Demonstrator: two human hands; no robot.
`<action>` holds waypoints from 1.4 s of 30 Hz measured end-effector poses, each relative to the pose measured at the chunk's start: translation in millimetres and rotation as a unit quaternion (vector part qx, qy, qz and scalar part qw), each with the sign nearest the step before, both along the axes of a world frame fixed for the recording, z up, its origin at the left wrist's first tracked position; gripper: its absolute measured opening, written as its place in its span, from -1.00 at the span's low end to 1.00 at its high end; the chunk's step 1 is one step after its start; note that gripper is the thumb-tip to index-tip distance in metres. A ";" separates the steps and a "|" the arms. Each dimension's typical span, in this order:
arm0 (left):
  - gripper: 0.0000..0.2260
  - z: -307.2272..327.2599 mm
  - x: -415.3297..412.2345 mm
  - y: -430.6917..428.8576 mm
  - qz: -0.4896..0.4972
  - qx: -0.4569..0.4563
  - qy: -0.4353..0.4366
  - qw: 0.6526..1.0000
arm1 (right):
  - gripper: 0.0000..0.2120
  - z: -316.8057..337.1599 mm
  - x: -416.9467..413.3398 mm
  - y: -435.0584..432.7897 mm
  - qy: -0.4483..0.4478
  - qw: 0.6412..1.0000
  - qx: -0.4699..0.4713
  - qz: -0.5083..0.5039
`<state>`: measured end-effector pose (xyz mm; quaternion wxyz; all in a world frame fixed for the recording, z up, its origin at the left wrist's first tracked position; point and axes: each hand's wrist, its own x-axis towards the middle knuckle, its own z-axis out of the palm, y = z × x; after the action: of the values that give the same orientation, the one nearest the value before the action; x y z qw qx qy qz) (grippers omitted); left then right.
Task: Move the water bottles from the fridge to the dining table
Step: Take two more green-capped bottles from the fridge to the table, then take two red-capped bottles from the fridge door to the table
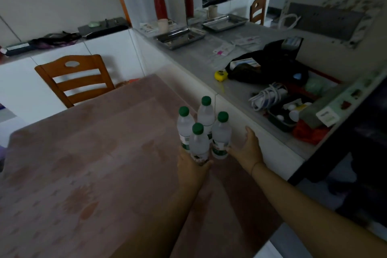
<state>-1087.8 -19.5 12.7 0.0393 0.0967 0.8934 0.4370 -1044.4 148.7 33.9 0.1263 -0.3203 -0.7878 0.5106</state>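
The dining table (83, 163) filled the view under its pinkish patterned cloth, a wooden chair (75, 78) tucked at the far edge. Near the table's right side stood four water bottles (202, 132), green-capped and upright, bunched tight together. The left hand (191, 166) was curled round the front bottle's base. The right hand (248, 147) sat half open, fingers against the rightmost bottle.

Both arms extended fwd, hands cupped inward: left hand (191, 166) curled, right hand (248, 148) fingers spread.
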 end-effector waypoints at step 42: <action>-0.16 87.9 486.8 -238.7 -0.438 -0.047 0.056 0.896 | -0.26 66.4 590.1 -355.2 0.076 0.922 0.093 -0.369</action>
<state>-601.0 -258.2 100.6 0.1810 0.5001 0.7813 0.3267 -454.4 -206.5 100.4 0.3948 -0.5354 -0.6455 0.3754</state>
